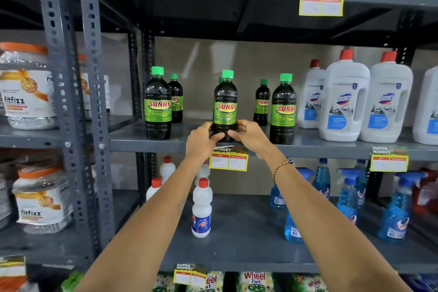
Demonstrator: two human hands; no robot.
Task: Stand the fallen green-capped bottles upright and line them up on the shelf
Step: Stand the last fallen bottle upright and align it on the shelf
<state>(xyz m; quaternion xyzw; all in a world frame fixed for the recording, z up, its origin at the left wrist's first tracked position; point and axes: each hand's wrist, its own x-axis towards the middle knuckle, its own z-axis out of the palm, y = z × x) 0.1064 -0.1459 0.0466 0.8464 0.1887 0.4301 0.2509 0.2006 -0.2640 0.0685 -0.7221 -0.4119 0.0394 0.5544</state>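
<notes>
Currently both hands are on one green-capped bottle (225, 104) at the front edge of the middle shelf (331, 147). Left hand (201, 140) wraps the bottle's base from the left; right hand (248, 135) wraps it from the right. Fingers of both are curled closed around the lowest part of the dark body, thumbs meeting at the front below the green SUNNY label. Bottle is upright, cap on top, base at shelf level; whether it rests fully on the shelf cannot be told, since the hands cover the base.

Other green-capped bottles on the same shelf, all upright:
- left front bottle (158, 104), near the rack post, well apart from the held one.
- left rear bottle (175, 99), just behind and right of the left front one.
- right rear bottle (262, 103), set back toward the wall.
- right front bottle (283, 109), just beside the right rear one, at the shelf front.
A further green cap shows partly behind the held bottle's neck; its body is hidden.

Right of this group stand white Domex jugs (343, 99) with red caps. A yellow price tag (228, 160) hangs from the shelf edge directly under the hands. A beaded bracelet (282, 167) sits on the right wrist.
</notes>
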